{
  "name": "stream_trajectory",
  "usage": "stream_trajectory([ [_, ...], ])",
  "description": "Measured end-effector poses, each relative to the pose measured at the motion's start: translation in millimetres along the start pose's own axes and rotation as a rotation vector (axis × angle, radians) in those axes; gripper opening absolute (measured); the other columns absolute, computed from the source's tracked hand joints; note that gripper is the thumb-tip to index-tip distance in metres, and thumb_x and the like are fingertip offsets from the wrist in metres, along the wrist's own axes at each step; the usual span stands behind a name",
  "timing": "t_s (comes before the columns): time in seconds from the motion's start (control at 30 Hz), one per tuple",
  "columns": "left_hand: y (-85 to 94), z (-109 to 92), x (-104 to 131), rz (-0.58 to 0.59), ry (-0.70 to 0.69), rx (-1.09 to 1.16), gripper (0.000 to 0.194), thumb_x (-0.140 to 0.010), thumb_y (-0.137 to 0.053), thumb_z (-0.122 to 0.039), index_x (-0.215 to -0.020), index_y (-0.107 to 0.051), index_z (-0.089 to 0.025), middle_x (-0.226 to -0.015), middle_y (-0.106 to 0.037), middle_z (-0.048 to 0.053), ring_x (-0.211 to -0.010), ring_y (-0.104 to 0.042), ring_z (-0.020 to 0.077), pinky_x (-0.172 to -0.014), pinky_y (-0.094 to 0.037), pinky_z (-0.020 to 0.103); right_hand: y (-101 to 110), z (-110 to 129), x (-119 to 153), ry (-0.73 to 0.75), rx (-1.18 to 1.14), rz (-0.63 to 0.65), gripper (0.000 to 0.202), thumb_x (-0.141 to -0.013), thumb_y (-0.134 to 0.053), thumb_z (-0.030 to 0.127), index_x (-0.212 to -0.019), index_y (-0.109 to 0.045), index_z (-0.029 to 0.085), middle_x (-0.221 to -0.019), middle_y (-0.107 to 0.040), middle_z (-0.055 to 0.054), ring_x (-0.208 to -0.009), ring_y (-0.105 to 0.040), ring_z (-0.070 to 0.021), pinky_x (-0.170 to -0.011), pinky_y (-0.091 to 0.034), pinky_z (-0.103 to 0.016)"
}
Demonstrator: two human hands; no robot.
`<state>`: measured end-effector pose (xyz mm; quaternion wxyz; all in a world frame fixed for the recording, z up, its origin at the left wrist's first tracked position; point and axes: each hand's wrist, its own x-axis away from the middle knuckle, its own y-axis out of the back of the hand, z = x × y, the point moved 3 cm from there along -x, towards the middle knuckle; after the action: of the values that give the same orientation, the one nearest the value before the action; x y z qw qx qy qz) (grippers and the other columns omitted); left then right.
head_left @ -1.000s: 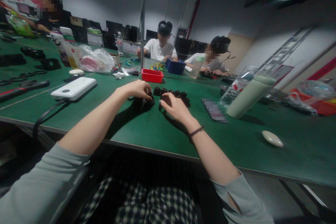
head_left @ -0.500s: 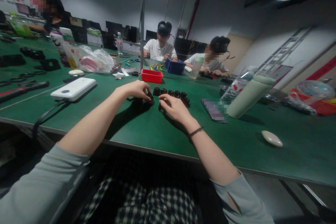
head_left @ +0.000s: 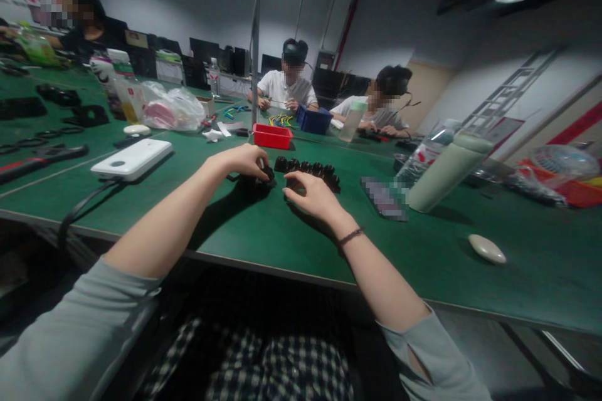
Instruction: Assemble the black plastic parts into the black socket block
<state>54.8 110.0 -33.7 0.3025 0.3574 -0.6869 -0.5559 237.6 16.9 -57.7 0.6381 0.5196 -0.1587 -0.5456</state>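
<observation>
My left hand (head_left: 244,158) is curled over a dark black part (head_left: 256,184) on the green table, thumb and fingers closed on its upper side. The part's exact kind cannot be made out, and the hand hides some of it. Just right of it, my right hand (head_left: 313,193) rests low over the table with thumb and forefinger apart and nothing visible between them. Behind that hand stands a row of several small black knobbly parts (head_left: 305,166), partly covered by its fingers.
Beyond the parts is a red bin (head_left: 272,136), with a blue bin (head_left: 313,119) farther back. A white power bank (head_left: 132,160) with a cable lies left. To the right are a phone (head_left: 383,197), a green flask (head_left: 449,172) and a pale oval object (head_left: 487,249). Co-workers sit opposite.
The thumb of my right hand has dropped slightly, widening the gap to the forefinger. My left hand stays at the black part. The person at far left has shifted left.
</observation>
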Motion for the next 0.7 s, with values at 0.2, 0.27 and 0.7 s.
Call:
stream_trajectory([
  [0.2, -0.5, 0.6, 0.2, 0.006, 0.005, 0.001, 0.042, -0.071, -0.07, -0.047, -0.104, -0.068, -0.02, -0.101, -0.073, 0.006, -0.089, -0.066, 0.0205, -0.07, -0.047, 0.025, 0.1, 1.2, 0.6, 0.011, 0.033, 0.019, 0.034, -0.082, -0.063, 0.022, -0.115, -0.063, 0.015, -0.115, -0.069, -0.01, -0.102, -0.065, -0.0212, -0.092, -0.05, -0.036],
  [0.27, -0.4, 0.6, 0.1, 0.002, 0.001, -0.002, 0.043, -0.071, -0.07, -0.047, -0.104, -0.068, -0.02, -0.101, -0.073, 0.006, -0.089, -0.066, 0.0207, -0.07, -0.047, 0.025, -0.2, 0.5, 0.6, 0.018, 0.032, 0.02, 0.037, -0.081, -0.063, 0.022, -0.118, -0.062, 0.014, -0.117, -0.069, -0.011, -0.106, -0.064, -0.0221, -0.095, -0.049, -0.037],
  [0.7, 0.4, -0.9, 0.8, -0.005, 0.006, 0.002, 0.043, -0.071, -0.07, -0.045, -0.104, -0.069, -0.018, -0.1, -0.073, 0.007, -0.088, -0.066, 0.0212, -0.071, -0.048, 0.026, -2.7, -0.5, 1.0, 0.025, 0.064, 0.063, 0.045, -0.085, -0.06, 0.023, -0.128, -0.058, 0.012, -0.123, -0.066, -0.014, -0.106, -0.065, -0.0221, -0.095, -0.05, -0.037],
])
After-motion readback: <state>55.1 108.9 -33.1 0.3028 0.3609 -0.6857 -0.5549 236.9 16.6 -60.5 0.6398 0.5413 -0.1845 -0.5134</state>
